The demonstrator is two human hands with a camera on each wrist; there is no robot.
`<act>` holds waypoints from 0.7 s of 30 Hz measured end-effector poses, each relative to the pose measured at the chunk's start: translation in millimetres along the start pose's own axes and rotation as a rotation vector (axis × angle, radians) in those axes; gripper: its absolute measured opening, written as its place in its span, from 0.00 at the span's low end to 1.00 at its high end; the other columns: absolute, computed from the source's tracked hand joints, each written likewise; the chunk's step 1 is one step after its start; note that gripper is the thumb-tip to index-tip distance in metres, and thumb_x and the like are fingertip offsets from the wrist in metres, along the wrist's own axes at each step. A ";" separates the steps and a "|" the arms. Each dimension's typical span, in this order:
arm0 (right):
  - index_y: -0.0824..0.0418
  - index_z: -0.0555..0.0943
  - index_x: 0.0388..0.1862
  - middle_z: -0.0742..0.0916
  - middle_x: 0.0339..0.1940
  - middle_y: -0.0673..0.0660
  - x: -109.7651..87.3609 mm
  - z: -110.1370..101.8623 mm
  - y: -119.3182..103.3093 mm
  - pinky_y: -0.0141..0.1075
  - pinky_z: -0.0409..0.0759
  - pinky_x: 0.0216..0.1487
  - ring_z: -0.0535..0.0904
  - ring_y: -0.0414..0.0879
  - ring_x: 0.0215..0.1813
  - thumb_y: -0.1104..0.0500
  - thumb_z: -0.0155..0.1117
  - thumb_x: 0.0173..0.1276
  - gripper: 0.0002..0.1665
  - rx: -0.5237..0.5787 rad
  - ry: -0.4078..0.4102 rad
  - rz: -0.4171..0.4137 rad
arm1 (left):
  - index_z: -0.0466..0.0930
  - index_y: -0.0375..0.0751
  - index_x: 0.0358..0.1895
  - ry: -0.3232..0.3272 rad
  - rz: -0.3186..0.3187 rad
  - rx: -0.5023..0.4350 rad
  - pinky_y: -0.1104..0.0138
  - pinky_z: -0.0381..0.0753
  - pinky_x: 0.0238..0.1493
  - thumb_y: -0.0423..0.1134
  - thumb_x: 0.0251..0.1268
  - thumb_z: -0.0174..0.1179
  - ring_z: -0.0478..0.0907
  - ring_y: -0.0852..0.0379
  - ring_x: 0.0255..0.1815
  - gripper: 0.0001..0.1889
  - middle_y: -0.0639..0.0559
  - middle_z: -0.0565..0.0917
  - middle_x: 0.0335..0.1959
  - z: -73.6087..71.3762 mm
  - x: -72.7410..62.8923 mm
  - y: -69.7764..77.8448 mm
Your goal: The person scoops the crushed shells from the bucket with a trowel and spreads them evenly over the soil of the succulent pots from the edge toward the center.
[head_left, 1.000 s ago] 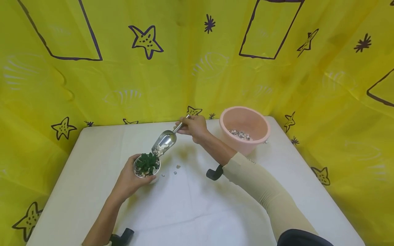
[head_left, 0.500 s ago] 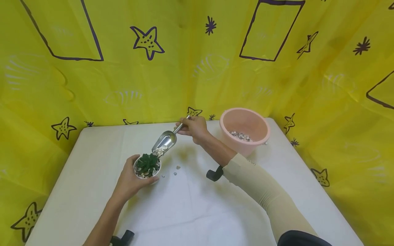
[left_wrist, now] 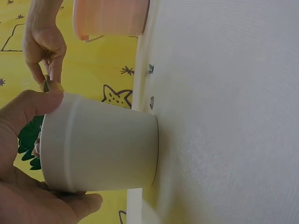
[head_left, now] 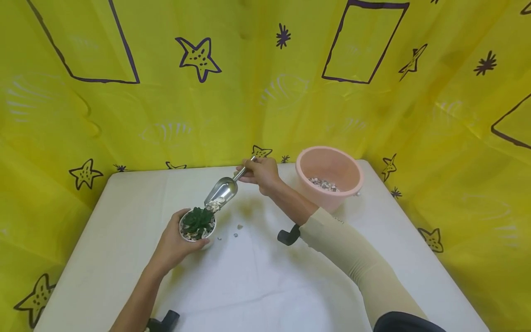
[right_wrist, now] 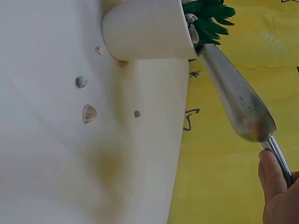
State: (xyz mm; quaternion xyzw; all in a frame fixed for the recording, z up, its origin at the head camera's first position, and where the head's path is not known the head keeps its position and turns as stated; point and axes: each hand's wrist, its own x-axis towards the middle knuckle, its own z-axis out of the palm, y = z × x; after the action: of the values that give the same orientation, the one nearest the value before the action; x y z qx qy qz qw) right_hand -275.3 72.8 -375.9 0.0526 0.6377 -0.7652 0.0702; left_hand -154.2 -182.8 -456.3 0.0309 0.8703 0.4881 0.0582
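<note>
My left hand (head_left: 174,244) grips a white pot (left_wrist: 107,144) round its rim, thumb on the near right side. A dark green succulent (head_left: 198,220) stands in the pot with small shells around it. My right hand (head_left: 262,173) holds a metal scoop (head_left: 223,188) by its handle. The scoop tilts down to the left, its lip at the pot's rim, with pale shells (head_left: 215,204) lying at its front. In the right wrist view the scoop's underside shows, its tip close against the rim beside the leaves.
A pink bucket (head_left: 304,186) with shells (head_left: 323,184) inside stands at the back right of the white table (head_left: 249,286). Several loose shells lie near the pot, among them a ridged shell (right_wrist: 89,114). A yellow curtain (head_left: 232,115) surrounds the table's back and sides.
Both hands, the pot and the scoop stay almost where they were. The head view has shifted very slightly; the shells remain at the scoop's front.
</note>
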 end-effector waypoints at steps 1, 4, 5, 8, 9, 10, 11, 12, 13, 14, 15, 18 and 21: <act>0.83 0.78 0.56 0.87 0.50 0.76 0.2 -0.2 0.3 0.39 0.89 0.44 0.88 0.63 0.53 0.67 0.60 0.81 0.17 -0.002 -0.002 -0.002 | 0.53 0.27 0.79 -0.008 0.001 -0.003 0.35 0.64 0.73 0.38 0.53 0.81 0.64 0.28 0.75 0.54 0.26 0.66 0.74 -0.3 0.3 -0.3; 0.84 0.77 0.58 0.87 0.51 0.76 0.5 -0.7 1.0 0.38 0.89 0.44 0.88 0.63 0.53 0.67 0.60 0.81 0.18 -0.008 -0.003 -0.001 | 0.52 0.28 0.80 -0.022 -0.001 -0.007 0.35 0.64 0.73 0.38 0.53 0.80 0.64 0.27 0.75 0.55 0.26 0.65 0.75 -0.7 0.6 -1.3; 0.84 0.77 0.58 0.87 0.51 0.76 0.5 -0.8 1.1 0.38 0.89 0.44 0.89 0.62 0.52 0.67 0.60 0.81 0.18 -0.008 -0.001 0.000 | 0.51 0.28 0.80 -0.024 -0.005 -0.006 0.35 0.64 0.73 0.39 0.53 0.81 0.63 0.27 0.75 0.57 0.26 0.64 0.75 -0.6 0.5 -1.4; 0.84 0.76 0.60 0.88 0.50 0.75 1.1 -1.4 1.8 0.38 0.89 0.44 0.89 0.62 0.53 0.67 0.60 0.81 0.19 -0.012 -0.002 0.003 | 0.48 0.28 0.81 -0.012 -0.017 0.002 0.35 0.62 0.74 0.42 0.52 0.83 0.61 0.27 0.76 0.61 0.25 0.61 0.77 0.3 0.0 -1.4; 0.84 0.76 0.60 0.88 0.50 0.75 1.5 -1.7 2.2 0.38 0.89 0.44 0.88 0.63 0.53 0.67 0.60 0.81 0.20 -0.014 -0.004 0.004 | 0.48 0.27 0.81 -0.004 -0.020 0.008 0.35 0.61 0.75 0.43 0.51 0.83 0.61 0.27 0.77 0.62 0.25 0.60 0.77 0.8 -0.2 -1.4; 0.84 0.76 0.61 0.87 0.51 0.75 2.0 -2.0 2.4 0.38 0.89 0.44 0.88 0.62 0.53 0.66 0.59 0.81 0.20 -0.016 -0.006 0.005 | 0.48 0.27 0.81 0.005 -0.023 0.010 0.36 0.61 0.75 0.44 0.51 0.84 0.61 0.28 0.77 0.62 0.25 0.60 0.77 1.3 -0.4 -1.2; 0.84 0.75 0.61 0.87 0.51 0.76 2.4 -2.2 2.5 0.38 0.89 0.44 0.88 0.62 0.53 0.66 0.59 0.81 0.21 -0.018 -0.009 0.003 | 0.48 0.26 0.80 0.016 -0.023 0.014 0.36 0.61 0.75 0.45 0.51 0.84 0.61 0.28 0.76 0.62 0.25 0.61 0.77 1.9 -0.5 -0.9; 0.84 0.75 0.61 0.87 0.52 0.76 3.0 -2.4 2.8 0.38 0.89 0.44 0.88 0.63 0.54 0.66 0.59 0.82 0.21 -0.020 -0.013 0.003 | 0.49 0.26 0.79 0.025 -0.023 0.017 0.36 0.61 0.75 0.45 0.50 0.84 0.61 0.29 0.76 0.61 0.25 0.61 0.76 2.3 -0.6 -0.7; 0.84 0.76 0.61 0.86 0.53 0.77 3.7 -2.6 3.0 0.38 0.89 0.44 0.88 0.63 0.54 0.66 0.59 0.82 0.20 -0.020 -0.013 0.004 | 0.50 0.26 0.79 0.033 -0.023 0.023 0.37 0.62 0.75 0.44 0.51 0.84 0.62 0.29 0.76 0.60 0.25 0.62 0.75 2.7 -0.6 -0.5; 0.84 0.76 0.61 0.86 0.53 0.77 3.9 -2.6 2.8 0.38 0.89 0.44 0.88 0.63 0.54 0.66 0.59 0.82 0.20 -0.020 -0.013 0.004 | 0.51 0.25 0.78 0.040 -0.022 0.025 0.37 0.63 0.75 0.44 0.51 0.84 0.63 0.29 0.75 0.59 0.26 0.64 0.75 2.9 -0.6 -0.3; 0.84 0.76 0.60 0.86 0.53 0.77 4.2 -2.4 2.5 0.39 0.89 0.44 0.88 0.63 0.54 0.66 0.59 0.82 0.20 -0.019 -0.012 0.004 | 0.52 0.25 0.77 0.043 -0.021 0.025 0.37 0.64 0.75 0.43 0.51 0.84 0.64 0.30 0.74 0.58 0.26 0.65 0.74 3.0 -0.6 0.0; 0.81 0.78 0.59 0.87 0.51 0.76 4.2 -1.8 2.0 0.40 0.90 0.45 0.88 0.64 0.53 0.66 0.59 0.81 0.18 -0.009 -0.004 0.006 | 0.54 0.25 0.77 0.041 -0.024 0.033 0.37 0.65 0.74 0.42 0.52 0.83 0.65 0.30 0.74 0.56 0.27 0.66 0.73 2.7 -0.2 1.0; 0.80 0.79 0.58 0.88 0.48 0.74 3.8 -1.5 1.5 0.40 0.90 0.45 0.88 0.64 0.53 0.66 0.60 0.81 0.16 -0.002 0.004 0.011 | 0.53 0.26 0.78 0.020 -0.028 0.030 0.37 0.64 0.74 0.41 0.53 0.82 0.64 0.29 0.74 0.56 0.27 0.65 0.74 1.7 0.5 1.7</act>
State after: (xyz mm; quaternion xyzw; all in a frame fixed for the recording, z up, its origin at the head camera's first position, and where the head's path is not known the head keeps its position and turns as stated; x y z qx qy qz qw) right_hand -278.7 73.9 -378.2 0.0573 0.6385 -0.7640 0.0731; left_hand -154.4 -180.4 -455.8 0.0147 0.8783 0.4746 0.0557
